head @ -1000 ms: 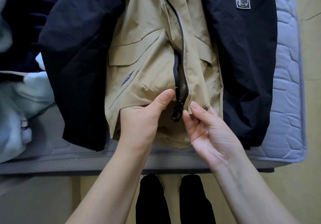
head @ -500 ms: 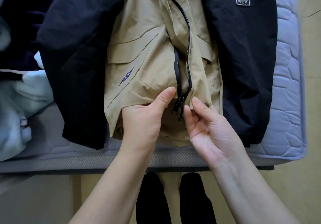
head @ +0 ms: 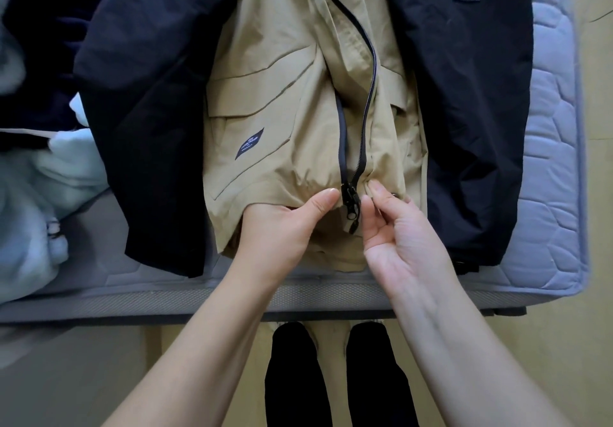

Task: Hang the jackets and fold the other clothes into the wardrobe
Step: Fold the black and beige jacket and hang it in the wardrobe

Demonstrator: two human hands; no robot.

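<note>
Both hands forward, close together.
Left hand (head: 282, 227) pinches jacket (head: 282, 101) hem, thumb on top; right hand (head: 401, 244) palm-up, pinching it too.

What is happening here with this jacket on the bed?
A person stands at the bed with a tan and navy jacket laid on the mattress. The left hand grips the hem left of the zipper slider; the right hand pinches the hem on its other side. The slider sits at the bottom, with the zipper open above it.
</note>
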